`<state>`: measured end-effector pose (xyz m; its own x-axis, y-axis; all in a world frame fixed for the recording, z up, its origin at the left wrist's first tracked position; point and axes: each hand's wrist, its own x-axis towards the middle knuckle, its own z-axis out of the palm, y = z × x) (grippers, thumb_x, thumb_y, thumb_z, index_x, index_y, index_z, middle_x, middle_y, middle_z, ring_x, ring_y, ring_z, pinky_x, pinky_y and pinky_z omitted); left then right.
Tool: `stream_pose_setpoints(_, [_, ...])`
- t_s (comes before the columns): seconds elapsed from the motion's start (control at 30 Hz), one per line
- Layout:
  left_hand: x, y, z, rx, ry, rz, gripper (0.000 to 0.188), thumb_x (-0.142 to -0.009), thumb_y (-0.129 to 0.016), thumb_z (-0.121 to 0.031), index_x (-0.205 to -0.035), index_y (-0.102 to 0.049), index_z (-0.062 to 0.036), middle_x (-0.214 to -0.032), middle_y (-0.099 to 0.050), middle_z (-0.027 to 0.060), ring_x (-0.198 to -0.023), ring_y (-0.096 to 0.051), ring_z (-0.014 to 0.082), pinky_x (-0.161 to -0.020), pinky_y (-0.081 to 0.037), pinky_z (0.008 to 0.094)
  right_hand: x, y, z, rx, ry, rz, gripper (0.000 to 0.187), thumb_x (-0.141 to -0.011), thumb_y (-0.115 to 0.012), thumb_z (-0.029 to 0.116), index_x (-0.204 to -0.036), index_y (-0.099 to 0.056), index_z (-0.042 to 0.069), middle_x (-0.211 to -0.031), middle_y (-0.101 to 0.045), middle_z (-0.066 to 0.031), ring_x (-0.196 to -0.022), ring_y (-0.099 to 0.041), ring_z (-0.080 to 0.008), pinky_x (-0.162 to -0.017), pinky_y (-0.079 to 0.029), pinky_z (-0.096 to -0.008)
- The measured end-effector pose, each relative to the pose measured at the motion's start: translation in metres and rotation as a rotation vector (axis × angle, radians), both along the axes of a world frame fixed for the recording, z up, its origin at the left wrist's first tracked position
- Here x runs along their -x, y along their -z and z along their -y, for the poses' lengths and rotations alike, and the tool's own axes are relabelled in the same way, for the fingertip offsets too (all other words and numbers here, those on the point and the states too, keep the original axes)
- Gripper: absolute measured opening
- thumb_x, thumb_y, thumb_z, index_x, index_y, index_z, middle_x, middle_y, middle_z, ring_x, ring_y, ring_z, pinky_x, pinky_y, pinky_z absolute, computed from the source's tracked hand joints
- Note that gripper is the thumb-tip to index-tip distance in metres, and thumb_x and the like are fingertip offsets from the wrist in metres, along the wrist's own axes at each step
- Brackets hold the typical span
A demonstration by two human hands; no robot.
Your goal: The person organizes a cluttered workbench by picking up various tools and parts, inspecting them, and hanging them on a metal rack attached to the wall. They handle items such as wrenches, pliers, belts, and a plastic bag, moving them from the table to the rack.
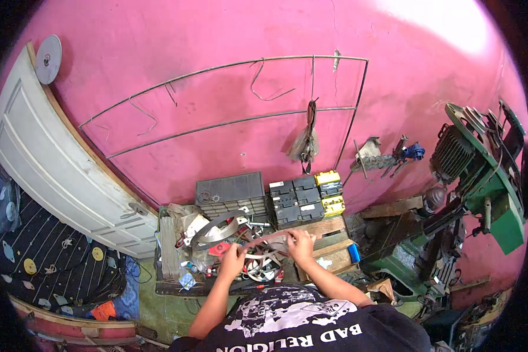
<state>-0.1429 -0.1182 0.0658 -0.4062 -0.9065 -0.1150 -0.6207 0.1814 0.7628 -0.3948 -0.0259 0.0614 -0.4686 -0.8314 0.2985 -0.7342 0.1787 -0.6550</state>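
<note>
Over a cluttered workbench, a thin reddish-brown strip (267, 238) is stretched between my two hands. My left hand (232, 261) is closed around its left end. Its right end is pinched in my right hand (301, 244), which is raised a little higher. Just beyond my left hand lie curled grey metal bands (217, 232) and a small red piece (219, 249). Below the strip is a tangle of pale and dark bands (261, 267), partly hidden by it. What the strip is made of cannot be made out.
Behind the bench items stand a dark drawer cabinet (229, 189), black batteries (296, 202) and yellow-and-black ones (331, 203). Wooden boards (332, 242) lie right of my right hand. A green drill press (506, 226) is far right, a white door (58, 152) at left.
</note>
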Motion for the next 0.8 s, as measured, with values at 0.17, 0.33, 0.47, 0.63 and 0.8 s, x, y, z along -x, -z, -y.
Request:
stream_pose_setpoints(0.17, [0.025, -0.008, 0.003, -0.037, 0.08, -0.396, 0.032, -0.095, -0.073, -0.018, -0.118, -0.06, 0.0011, -0.102, -0.07, 0.0107, -0.092, -0.067, 0.0179, -0.084, -0.051, 0.0329, -0.018, -0.033, 0.008, 0.061, -0.139, -0.134, 0.037, -0.086, -0.076, 0.029, -0.122, -0.073, 0.023, -0.088, -0.074, -0.0077, -0.086, -0.066, -0.027, -0.092, -0.037, -0.0475])
stream_pose_setpoints(0.33, [0.036, -0.07, 0.041, 0.034, -0.001, -0.574, 0.02, -0.091, -0.074, -0.007, -0.106, -0.064, 0.0023, -0.093, -0.07, 0.0048, -0.083, -0.063, 0.0096, -0.075, -0.05, 0.0268, 0.029, -0.088, 0.038, 0.277, 0.062, -0.162, 0.02, -0.088, -0.074, 0.025, -0.107, -0.078, 0.023, -0.089, -0.075, -0.0031, -0.082, -0.065, -0.0228, -0.092, -0.037, -0.0449])
stream_pose_setpoints(0.47, [0.073, -0.158, 0.078, 0.374, -0.046, -0.594, 0.019, -0.09, -0.076, -0.008, -0.103, -0.066, -0.0007, -0.083, -0.071, 0.0038, -0.075, -0.063, 0.009, -0.068, -0.051, 0.0276, 0.064, -0.179, 0.07, 0.404, 0.188, -0.278, 0.016, -0.088, -0.074, 0.027, -0.102, -0.078, 0.023, -0.089, -0.074, -0.0022, -0.088, -0.064, -0.0239, -0.092, -0.038, -0.0464])
stream_pose_setpoints(0.63, [0.137, -0.309, 0.104, 0.517, -0.097, -0.724, 0.024, -0.084, -0.082, -0.013, -0.1, -0.066, -0.0068, -0.072, -0.07, 0.004, -0.073, -0.067, 0.0121, -0.07, -0.05, 0.0324, 0.103, -0.277, 0.137, 0.712, 0.328, -0.243, 0.019, -0.087, -0.076, 0.031, -0.1, -0.08, 0.018, -0.098, -0.071, -0.0085, -0.098, -0.061, -0.0329, -0.085, -0.047, -0.0437])
stream_pose_setpoints(0.8, [0.203, -0.361, 0.17, 1.246, -0.071, -0.294, 0.022, -0.08, -0.082, -0.03, -0.08, -0.07, -0.0121, -0.071, -0.071, 0.0038, -0.075, -0.067, 0.0239, -0.081, -0.042, 0.0431, 0.116, -0.279, 0.199, 0.758, 0.324, 0.563, 0.028, -0.089, -0.076, 0.025, -0.099, -0.078, -0.001, -0.086, -0.077, -0.0158, -0.079, -0.073, -0.0196, -0.076, -0.055, -0.035])
